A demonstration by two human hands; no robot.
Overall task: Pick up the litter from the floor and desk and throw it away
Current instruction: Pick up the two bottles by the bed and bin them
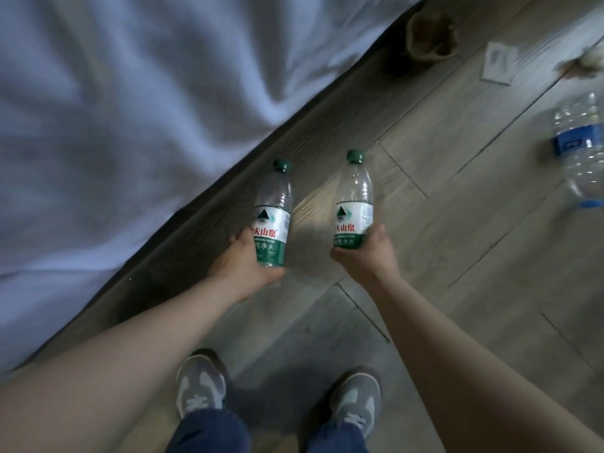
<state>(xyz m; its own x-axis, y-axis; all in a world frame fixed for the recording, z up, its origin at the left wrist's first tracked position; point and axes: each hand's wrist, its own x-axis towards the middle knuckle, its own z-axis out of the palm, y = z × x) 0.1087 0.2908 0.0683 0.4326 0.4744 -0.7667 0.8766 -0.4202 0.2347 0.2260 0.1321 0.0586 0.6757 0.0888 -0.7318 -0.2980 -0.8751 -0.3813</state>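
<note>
My left hand point(243, 259) grips the lower part of a clear plastic bottle with a green cap and green-white label point(274, 210), close to the bed's edge. My right hand point(367, 256) holds a second, matching green-capped bottle point(354, 197) by its base. Both bottles point away from me above the wooden floor point(441, 223). A third clear bottle with a blue label point(580, 148) lies on the floor at the right edge. A crumpled brown paper bag point(431, 35), a flat white wrapper point(498, 62) and a crumpled white-brown scrap point(585, 65) lie farther off.
A bed with a rumpled white sheet point(130, 109) fills the left and upper part of the view, its edge running diagonally. My two feet in grey sneakers point(201, 387) stand on the floor below my arms.
</note>
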